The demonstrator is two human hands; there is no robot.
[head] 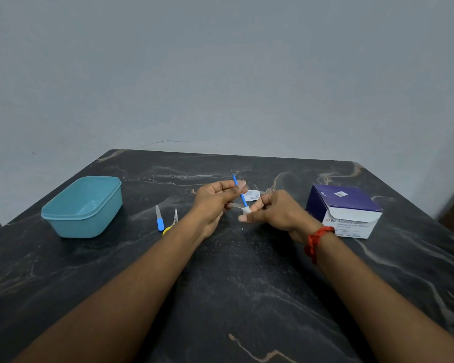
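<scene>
Your left hand [215, 199] pinches the blue stick [239, 191] between thumb and fingertips on its upper half, with the fine tip standing clear above the fingers. Your right hand [275, 210] pinches a white pad [246, 210] folded round the stick's lower end. Both holds are narrow and closed on what they carry.

The stick is held off the table [233, 284], between the two hands. Its long axis runs steeply, with the top leaning away from you and slightly left and the bottom toward you and right. The pad therefore lies down-axis from the left grip, and the right hand is the nearer to that end.

Judgement: a wipe must travel along that axis, with the pad sliding up toward the left fingers.

Noted on the table:
- an open packet [252, 195] behind the hands
- a box of alcohol swabs [344, 210] to the right
- a teal tub [83, 205], a blue-handled file [159, 218] and yellow-handled nippers [174, 221] to the left
</scene>
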